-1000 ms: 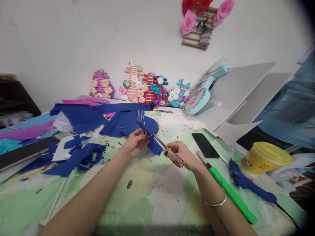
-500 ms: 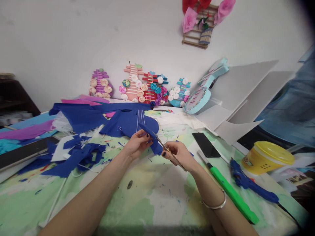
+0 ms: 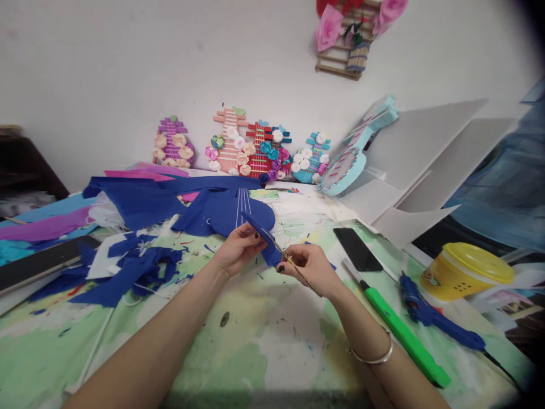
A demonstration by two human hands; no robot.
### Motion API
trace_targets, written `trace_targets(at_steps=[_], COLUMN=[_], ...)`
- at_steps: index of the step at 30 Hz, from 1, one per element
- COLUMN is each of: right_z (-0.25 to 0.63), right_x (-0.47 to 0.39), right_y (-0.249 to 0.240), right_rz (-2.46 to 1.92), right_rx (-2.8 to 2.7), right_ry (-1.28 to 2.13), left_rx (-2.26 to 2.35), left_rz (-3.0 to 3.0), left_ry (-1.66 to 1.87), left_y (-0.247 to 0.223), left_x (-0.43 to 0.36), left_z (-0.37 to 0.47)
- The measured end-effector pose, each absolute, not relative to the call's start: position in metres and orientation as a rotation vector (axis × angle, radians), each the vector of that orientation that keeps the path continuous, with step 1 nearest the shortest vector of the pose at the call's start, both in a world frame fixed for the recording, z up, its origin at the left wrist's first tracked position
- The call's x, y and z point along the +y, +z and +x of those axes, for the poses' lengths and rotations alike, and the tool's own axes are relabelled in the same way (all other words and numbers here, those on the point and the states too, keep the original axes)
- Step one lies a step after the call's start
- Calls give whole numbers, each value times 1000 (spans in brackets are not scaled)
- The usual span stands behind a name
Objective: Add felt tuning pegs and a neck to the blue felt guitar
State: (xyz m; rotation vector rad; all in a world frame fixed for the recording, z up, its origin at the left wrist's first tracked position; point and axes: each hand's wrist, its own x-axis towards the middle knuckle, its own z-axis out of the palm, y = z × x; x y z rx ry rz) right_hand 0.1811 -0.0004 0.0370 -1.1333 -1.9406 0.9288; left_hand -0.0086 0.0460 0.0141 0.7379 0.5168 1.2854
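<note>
Between thumb and fingers, my left hand pinches a small blue piece of paper or fabric. My right hand grips a pair of scissors, whose blades reach up and left to the blue piece; whether they are parted is hard to make out. Just beyond my hands lies a blue guitar-shaped body with white lines down its middle. Blue offcuts are heaped to the left of my left forearm.
Right of my right hand lie a black phone, a green-handled cutter, a blue glue gun and a yellow tub. White boards lean behind. Several decorated small guitars stand along the wall.
The scissors have tilted slightly, with the fingers of my right hand shifting on their handles. My left hand keeps its pinch on the blue piece. The view has moved a little.
</note>
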Motion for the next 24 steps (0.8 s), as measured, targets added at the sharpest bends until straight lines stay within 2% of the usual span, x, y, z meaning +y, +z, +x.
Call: trace_targets(at_steps=[24], right_z=[172], right_x=[-5], right_y=[38], right_rz=[-1210], right_rx=[-1926], right_ry=[863], left_rx=[436], left_rz=[776], left_ry=[1238], left_y=[10], left_x=[45], left_z=[-6])
